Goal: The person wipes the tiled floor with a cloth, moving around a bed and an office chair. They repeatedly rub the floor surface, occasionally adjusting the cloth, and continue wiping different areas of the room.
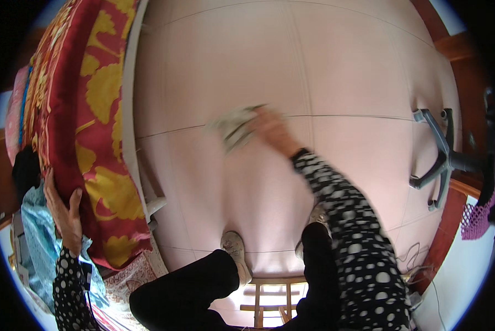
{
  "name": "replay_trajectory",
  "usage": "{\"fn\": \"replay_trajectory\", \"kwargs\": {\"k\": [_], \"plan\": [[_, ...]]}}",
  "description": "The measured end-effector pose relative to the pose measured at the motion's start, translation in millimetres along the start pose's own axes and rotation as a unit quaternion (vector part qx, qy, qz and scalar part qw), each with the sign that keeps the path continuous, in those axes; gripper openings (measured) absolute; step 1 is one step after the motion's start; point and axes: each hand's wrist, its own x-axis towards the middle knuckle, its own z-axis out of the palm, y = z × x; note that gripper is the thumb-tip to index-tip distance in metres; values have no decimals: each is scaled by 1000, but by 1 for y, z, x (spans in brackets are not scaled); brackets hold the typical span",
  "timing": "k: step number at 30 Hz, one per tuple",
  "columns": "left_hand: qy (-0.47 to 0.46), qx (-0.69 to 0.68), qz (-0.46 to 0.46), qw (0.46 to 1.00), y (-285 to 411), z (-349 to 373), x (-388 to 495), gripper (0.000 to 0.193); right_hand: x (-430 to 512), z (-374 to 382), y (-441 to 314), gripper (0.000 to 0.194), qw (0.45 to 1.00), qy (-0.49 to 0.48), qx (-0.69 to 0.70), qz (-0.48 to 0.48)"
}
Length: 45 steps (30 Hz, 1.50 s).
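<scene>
My right hand (270, 126) grips a pale grey-green cloth (235, 127) low over the pinkish tiled floor (239, 178). Both the hand and the cloth are blurred. At the left, my left hand (63, 211) rests with fingers spread on the edge of a bed covered by a red and yellow patterned cloth (103, 124). The thumb lies against the red fabric. Beside that wrist hangs a light blue cloth (36, 223).
A swivel chair's dark star base (442, 159) on casters stands at the right. Behind my shoes (234, 248) is a wooden frame (268, 283). Cables (417, 269) lie near the right wall. A purple mesh piece (477, 219) hangs there.
</scene>
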Motion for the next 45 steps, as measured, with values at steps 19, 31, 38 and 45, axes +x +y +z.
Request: {"fn": "replay_trajectory", "kwargs": {"k": [19,31,38,45], "plan": [[9,41,-26,999,5,-1,-1,77,-81,-73,45,56,863,4,-243,442],[41,34,-20,998,-6,9,-3,77,-128,-88,-105,45,947,-298,34,-114],[42,49,-56,996,1,6,-2,78,-273,-221,-9,29,862,-158,-136,463],[30,84,-64,994,-11,17,-1,76,-358,-321,-58,37,643,22,346,683]]}}
